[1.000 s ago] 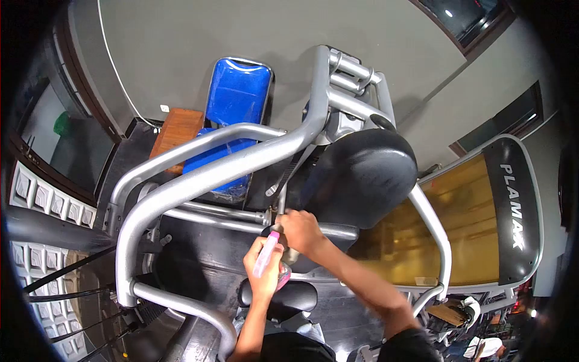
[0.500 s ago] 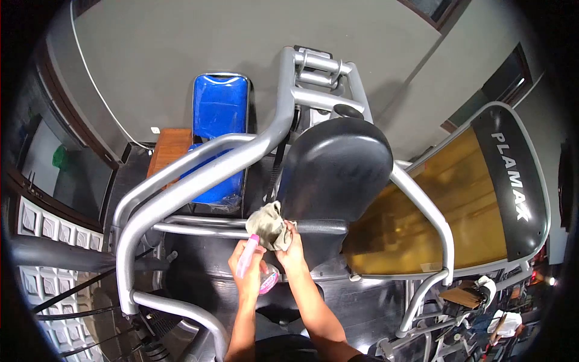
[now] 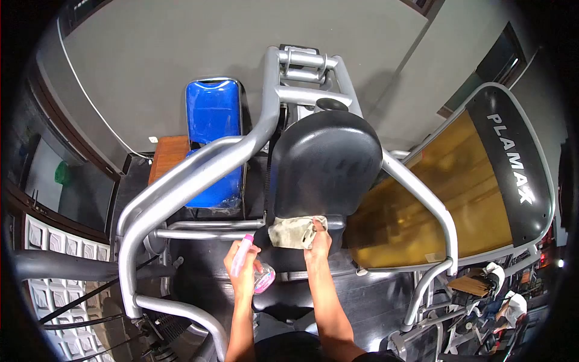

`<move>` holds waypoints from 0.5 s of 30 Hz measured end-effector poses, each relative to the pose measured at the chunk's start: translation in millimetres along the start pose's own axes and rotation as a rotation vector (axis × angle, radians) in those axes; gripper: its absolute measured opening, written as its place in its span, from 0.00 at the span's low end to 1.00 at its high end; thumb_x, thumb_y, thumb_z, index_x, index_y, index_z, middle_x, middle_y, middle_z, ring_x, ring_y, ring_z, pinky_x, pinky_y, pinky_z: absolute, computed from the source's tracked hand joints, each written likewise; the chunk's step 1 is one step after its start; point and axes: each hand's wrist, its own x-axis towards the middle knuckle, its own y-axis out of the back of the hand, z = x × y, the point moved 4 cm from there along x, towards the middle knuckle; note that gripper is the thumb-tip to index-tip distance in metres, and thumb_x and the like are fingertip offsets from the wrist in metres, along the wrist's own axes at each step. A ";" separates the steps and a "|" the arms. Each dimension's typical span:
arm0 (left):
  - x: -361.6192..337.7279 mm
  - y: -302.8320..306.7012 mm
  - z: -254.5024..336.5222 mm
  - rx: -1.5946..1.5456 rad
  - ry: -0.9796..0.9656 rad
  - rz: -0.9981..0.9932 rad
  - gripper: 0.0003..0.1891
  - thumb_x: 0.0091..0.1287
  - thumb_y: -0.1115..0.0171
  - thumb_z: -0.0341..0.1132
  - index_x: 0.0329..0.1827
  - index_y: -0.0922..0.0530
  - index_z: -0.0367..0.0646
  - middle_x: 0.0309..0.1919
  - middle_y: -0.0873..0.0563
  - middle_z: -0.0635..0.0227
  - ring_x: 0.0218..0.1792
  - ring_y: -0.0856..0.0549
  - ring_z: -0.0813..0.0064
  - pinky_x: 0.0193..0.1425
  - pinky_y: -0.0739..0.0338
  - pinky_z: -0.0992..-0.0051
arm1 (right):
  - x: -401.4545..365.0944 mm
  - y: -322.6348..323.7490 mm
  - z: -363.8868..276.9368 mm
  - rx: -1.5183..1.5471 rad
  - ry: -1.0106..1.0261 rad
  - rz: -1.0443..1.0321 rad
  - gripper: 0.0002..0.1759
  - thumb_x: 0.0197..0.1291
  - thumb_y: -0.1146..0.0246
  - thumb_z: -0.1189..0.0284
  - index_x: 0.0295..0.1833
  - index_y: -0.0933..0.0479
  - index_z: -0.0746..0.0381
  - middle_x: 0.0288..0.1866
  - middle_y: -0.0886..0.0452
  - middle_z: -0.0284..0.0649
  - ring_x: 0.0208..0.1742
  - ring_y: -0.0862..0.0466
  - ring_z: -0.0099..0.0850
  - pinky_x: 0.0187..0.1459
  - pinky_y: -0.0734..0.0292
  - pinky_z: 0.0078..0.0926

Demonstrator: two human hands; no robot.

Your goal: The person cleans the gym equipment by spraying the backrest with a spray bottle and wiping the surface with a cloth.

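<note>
The right hand (image 3: 318, 244) sits just below the middle of the frame. Its fingers are curled tight over the right end of a crumpled beige cloth (image 3: 291, 232) and press it against the bottom edge of the black pad (image 3: 325, 160). The cloth spreads leftward from the hand, lying flat along that lower rim. The pad itself fills the centre of the frame, glossy and upright.

The left hand (image 3: 244, 271) is just left of the right one and a little lower, apart from it. It is closed around a small pink bottle (image 3: 264, 279), fingers wrapped round the neck. The pale spray head pokes up toward the upper left, and the rounded body shows at the lower right of the fist. The bottle touches neither cloth nor pad.

A silver frame (image 3: 193, 181) of thick tubes sweeps from the top centre down to the lower left, crossing in front of a blue pad (image 3: 212, 111) in the upper left. Two thin silver bars (image 3: 205, 224) run across just left of the cloth. At the right a large amber shield (image 3: 440, 193) leans beside the black pad, edged by a black strip (lettered PLAMAX). A wooden box (image 3: 167, 155) stands left of the blue pad, by the grey wall (image 3: 181, 48).
</note>
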 end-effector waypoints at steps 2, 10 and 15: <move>0.2 -1.7 0.4 0.013 -0.009 -0.011 0.03 0.65 0.39 0.27 0.37 0.22 0.35 0.32 0.16 0.63 0.15 0.23 0.80 0.19 0.29 0.79 | -5.2 -5.3 -2.8 0.012 0.032 0.038 0.08 0.63 0.34 0.75 0.46 0.21 0.66 0.40 0.15 0.39 0.38 0.14 0.32 0.42 0.17 0.32; -4.4 -15.2 -11.5 0.036 0.045 -0.112 0.04 0.65 0.39 0.28 0.37 0.22 0.36 0.31 0.16 0.63 0.15 0.24 0.81 0.18 0.30 0.80 | -10.1 -11.3 40.6 -0.047 -0.044 0.003 0.10 0.64 0.36 0.72 0.48 0.21 0.65 0.41 0.15 0.38 0.39 0.13 0.32 0.41 0.16 0.31; -13.8 -25.1 -11.7 0.067 0.045 -0.157 0.05 0.65 0.39 0.29 0.36 0.22 0.36 0.30 0.17 0.62 0.15 0.23 0.80 0.18 0.31 0.79 | 9.0 -1.8 17.6 0.038 -0.206 -0.107 0.09 0.64 0.35 0.74 0.46 0.20 0.66 0.42 0.15 0.39 0.41 0.13 0.34 0.44 0.17 0.33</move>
